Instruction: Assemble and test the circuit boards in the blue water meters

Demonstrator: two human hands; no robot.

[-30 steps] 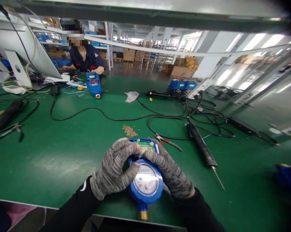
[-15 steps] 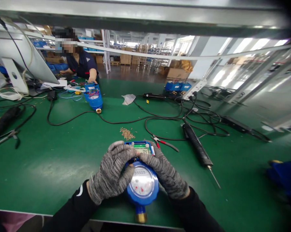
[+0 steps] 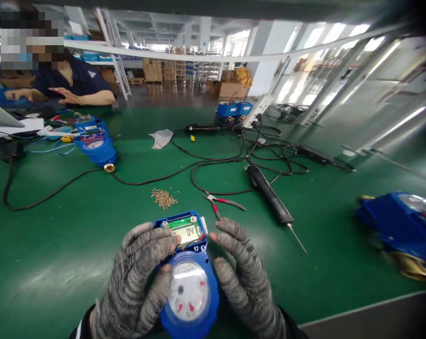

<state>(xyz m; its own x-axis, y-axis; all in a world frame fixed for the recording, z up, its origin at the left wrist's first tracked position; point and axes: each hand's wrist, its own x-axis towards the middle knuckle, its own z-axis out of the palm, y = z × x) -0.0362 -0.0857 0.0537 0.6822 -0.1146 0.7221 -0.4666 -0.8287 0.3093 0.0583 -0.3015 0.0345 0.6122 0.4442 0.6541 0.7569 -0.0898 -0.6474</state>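
A blue water meter (image 3: 190,287) with a round dial and an open green circuit board with a small display lies on the green table (image 3: 64,235) just in front of me. My left hand (image 3: 138,278), in a grey knit glove, is wrapped round the meter's left side, fingertips on the display module. My right hand (image 3: 243,278), also gloved, rests beside the meter's right side with its fingers spread and slightly off it.
A pile of small screws (image 3: 163,197), red-handled pliers (image 3: 223,203) and a black electric screwdriver (image 3: 269,195) with tangled cables lie beyond. Another blue meter (image 3: 400,228) sits at the right, one more (image 3: 94,143) at far left near a seated person (image 3: 68,82).
My view has swung right and down. My right hand has come off the meter's display end and spread its fingers. The left hand keeps hold. The person's hand has left the far meter.
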